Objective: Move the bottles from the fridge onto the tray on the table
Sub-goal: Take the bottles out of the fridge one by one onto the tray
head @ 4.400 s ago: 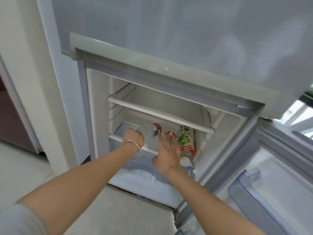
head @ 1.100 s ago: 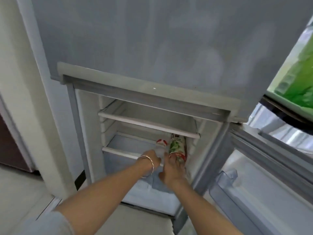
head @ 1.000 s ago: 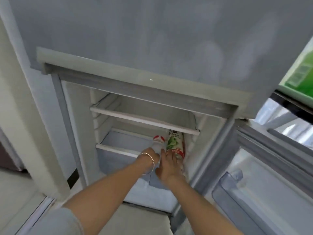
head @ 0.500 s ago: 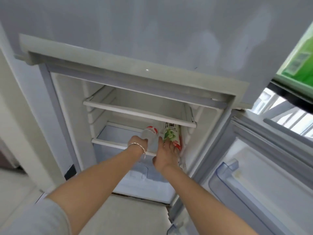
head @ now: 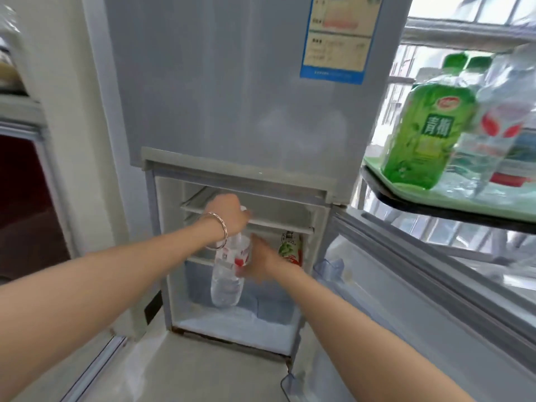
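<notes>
Water bottle (head: 228,274) hanging upright from the left hand (head: 229,213), neck and cap buried in that grip, body and red-and-white label dropping below the wrist, in front of the open lower compartment of the fridge (head: 246,111). Left grip closed round the bottle's top, fingers wrapped over the cap; thin bracelet (head: 218,231) on that wrist. Right hand (head: 261,262) just beside the bottle's label on its right, fingers loosely spread and blurred; touching the bottle or merely close, cannot tell. Nothing pinched in the right grip.

Green-labelled bottle (head: 290,249) upright on the lower shelf, at the right side of the compartment, behind the right hand. Upper shelf (head: 275,224) bare where visible. Fridge door (head: 435,300) swung open to the right.

Up at right, green tray (head: 464,203) on the dark worktop (head: 385,195), carrying a green tea bottle (head: 426,132) at its near left and clear water bottles (head: 499,117) behind and to the right, standing close together.
</notes>
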